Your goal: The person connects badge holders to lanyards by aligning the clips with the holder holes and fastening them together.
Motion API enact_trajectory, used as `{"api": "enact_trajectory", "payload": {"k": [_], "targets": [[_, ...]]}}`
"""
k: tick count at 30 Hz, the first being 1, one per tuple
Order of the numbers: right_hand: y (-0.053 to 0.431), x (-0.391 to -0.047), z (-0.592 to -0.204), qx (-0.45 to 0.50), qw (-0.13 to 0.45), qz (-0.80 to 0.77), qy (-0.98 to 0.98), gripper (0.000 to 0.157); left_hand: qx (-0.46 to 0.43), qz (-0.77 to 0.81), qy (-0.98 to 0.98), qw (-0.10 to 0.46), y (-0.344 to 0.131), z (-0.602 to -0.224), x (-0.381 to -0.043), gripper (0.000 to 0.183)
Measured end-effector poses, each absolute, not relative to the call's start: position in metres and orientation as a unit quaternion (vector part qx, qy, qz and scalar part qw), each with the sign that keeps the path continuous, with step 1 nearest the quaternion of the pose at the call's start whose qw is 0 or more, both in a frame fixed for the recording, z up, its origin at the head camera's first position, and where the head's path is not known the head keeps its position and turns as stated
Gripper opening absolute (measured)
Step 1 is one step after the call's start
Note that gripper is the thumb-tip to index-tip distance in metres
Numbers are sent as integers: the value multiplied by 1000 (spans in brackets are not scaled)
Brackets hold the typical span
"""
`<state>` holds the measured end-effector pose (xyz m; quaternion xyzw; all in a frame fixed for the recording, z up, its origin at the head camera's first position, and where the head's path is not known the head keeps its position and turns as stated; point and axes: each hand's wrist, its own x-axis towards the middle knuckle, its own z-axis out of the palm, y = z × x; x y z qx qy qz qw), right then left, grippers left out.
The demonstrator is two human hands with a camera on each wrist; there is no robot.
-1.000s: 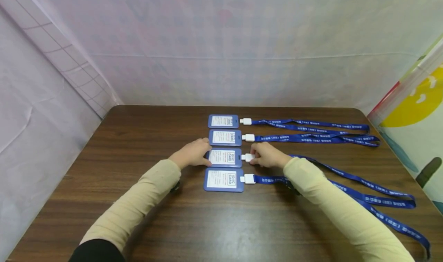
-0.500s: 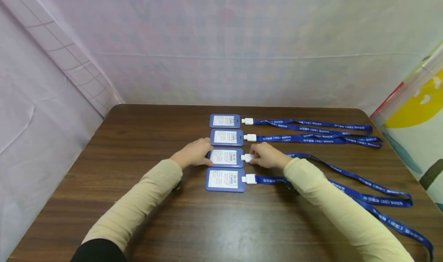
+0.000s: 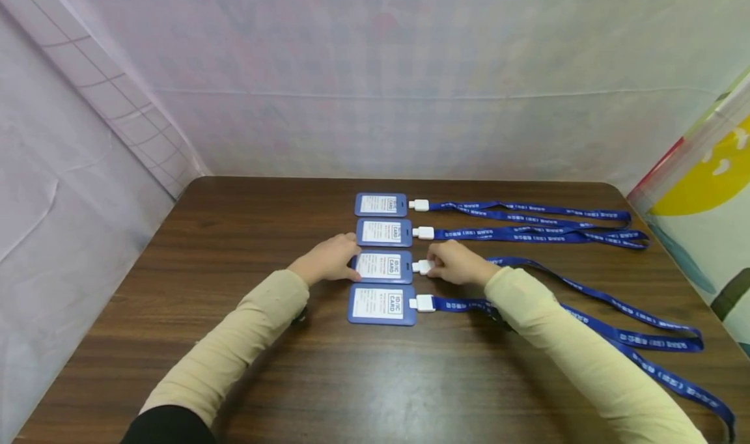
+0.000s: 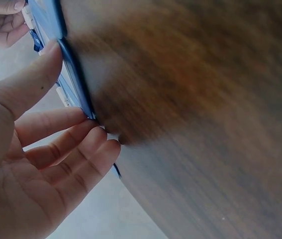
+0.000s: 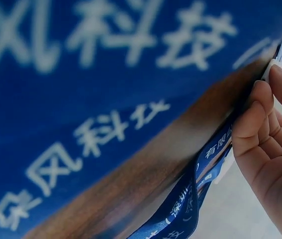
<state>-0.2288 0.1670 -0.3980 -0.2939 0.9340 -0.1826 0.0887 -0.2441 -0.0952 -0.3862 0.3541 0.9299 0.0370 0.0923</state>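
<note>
In the head view, blue ID badge holders with white cards lie in a column on the brown table. My left hand (image 3: 326, 260) holds the third badge holder (image 3: 383, 266) from the back by its left end. The left wrist view shows the thumb (image 4: 51, 57) at one corner of it and the index finger at the other. My right hand (image 3: 459, 262) pinches the white clip (image 3: 423, 267) of that holder's blue lanyard (image 3: 577, 291), just off its slotted end. In the right wrist view, thumb and index finger meet at the clip, and printed lanyard straps fill the foreground.
Two badge holders, the farthest (image 3: 381, 204) and the second (image 3: 383, 232), lie behind, their lanyards stretched right. The nearest holder (image 3: 381, 305) has its clip at its right end, its strap passing under my right forearm. A white curtain (image 3: 398, 105) stands behind the table (image 3: 351, 392).
My right hand has shifted slightly right with the clip over the last half second, while the third holder stays in place under my left hand.
</note>
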Motion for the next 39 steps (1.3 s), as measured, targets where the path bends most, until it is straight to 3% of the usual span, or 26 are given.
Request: {"api": "enact_trajectory", "payload": {"k": [39], "targets": [[162,-231,-394,-297,88,-160,937,15,343,33,933,101,-94,-386,-245,39]]}}
